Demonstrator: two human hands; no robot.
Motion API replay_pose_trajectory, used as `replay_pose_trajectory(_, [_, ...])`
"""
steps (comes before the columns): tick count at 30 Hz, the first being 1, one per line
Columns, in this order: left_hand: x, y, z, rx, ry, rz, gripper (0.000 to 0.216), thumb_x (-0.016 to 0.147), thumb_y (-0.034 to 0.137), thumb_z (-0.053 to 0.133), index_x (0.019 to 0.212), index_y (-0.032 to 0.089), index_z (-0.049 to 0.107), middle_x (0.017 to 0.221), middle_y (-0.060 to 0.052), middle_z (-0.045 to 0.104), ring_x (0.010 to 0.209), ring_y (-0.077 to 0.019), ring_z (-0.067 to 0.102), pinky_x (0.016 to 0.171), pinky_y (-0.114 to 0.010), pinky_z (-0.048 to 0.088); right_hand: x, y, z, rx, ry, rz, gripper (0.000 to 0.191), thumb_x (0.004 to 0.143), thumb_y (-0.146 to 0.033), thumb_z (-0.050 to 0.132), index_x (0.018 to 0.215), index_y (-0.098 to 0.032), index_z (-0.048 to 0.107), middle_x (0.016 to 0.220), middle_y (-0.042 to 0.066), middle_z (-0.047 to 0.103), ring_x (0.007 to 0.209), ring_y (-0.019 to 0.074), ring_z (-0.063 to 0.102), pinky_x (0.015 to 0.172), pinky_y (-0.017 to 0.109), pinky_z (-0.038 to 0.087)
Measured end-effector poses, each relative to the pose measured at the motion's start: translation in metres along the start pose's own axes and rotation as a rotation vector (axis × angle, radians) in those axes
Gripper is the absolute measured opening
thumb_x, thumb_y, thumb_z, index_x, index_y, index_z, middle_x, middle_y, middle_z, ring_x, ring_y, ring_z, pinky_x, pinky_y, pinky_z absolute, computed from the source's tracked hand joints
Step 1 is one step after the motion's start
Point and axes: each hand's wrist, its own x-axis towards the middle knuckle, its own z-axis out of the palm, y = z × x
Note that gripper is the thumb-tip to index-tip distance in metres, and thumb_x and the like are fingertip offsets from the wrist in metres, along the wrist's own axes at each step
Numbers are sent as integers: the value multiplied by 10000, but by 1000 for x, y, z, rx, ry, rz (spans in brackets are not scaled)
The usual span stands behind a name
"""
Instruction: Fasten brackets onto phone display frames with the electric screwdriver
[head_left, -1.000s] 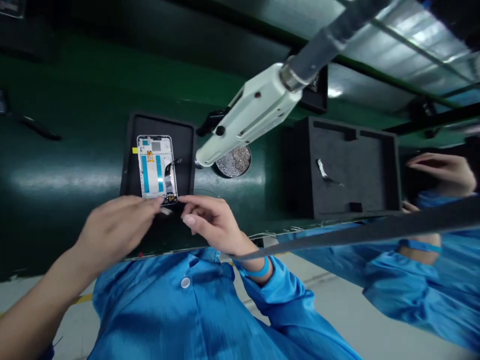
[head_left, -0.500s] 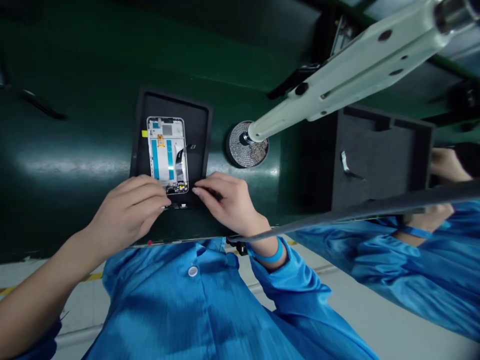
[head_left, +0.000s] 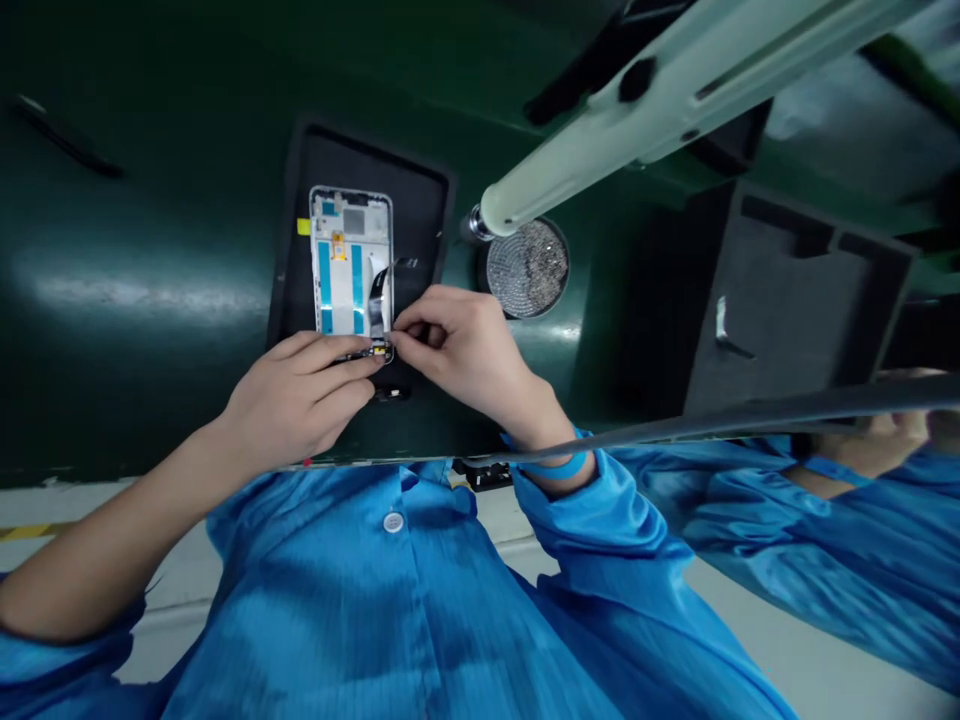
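An opened phone frame (head_left: pixel 351 260), white with two blue strips and a black flex cable, lies in a black foam tray (head_left: pixel 424 195) on the green bench. My left hand (head_left: pixel 300 395) comes in from the lower left, its fingers pinched together at the phone's near end. My right hand (head_left: pixel 465 350), with a blue wrist strap, pinches at the same spot from the right. Between the two sets of fingertips sits a small dark and gold part (head_left: pixel 380 349) at the phone's near edge. Exactly which fingers grip it is hard to see.
A round dish of small screws (head_left: pixel 527 268) stands right of the tray. A white powered screwdriver (head_left: pixel 660 95) hangs over it. A larger black foam tray (head_left: pixel 810 290) at the right holds a small metal piece (head_left: pixel 721 328). A co-worker's hand (head_left: pixel 885 445) and blue sleeve show at the right edge.
Both hands have moved from just in front of the phone onto its near end, and their fingertips now meet there. The view has shifted closer and to the left.
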Motion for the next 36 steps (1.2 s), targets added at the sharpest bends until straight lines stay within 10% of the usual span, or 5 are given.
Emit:
replay_pose_trajectory(30, [20, -10, 6, -193, -140, -208, 341, 1148, 251, 479, 1101, 270, 817, 1361, 29, 831, 1414, -274, 731, 1136, -506, 646, 4, 5, 2, 10, 92, 138, 119, 890, -90, 750, 855, -204, 739, 815, -9, 634, 750, 138, 593, 666, 290, 482])
replay_pose_trajectory(36, [16, -12, -18, -291, 99, -237, 194, 1135, 339, 649, 1144, 228, 808, 1125, 0, 816, 1067, -181, 761, 904, -350, 682, -11, 9, -11, 299, 183, 107, 97, 1013, -309, 827, 1058, -226, 846, 790, -15, 685, 635, 111, 576, 563, 255, 485])
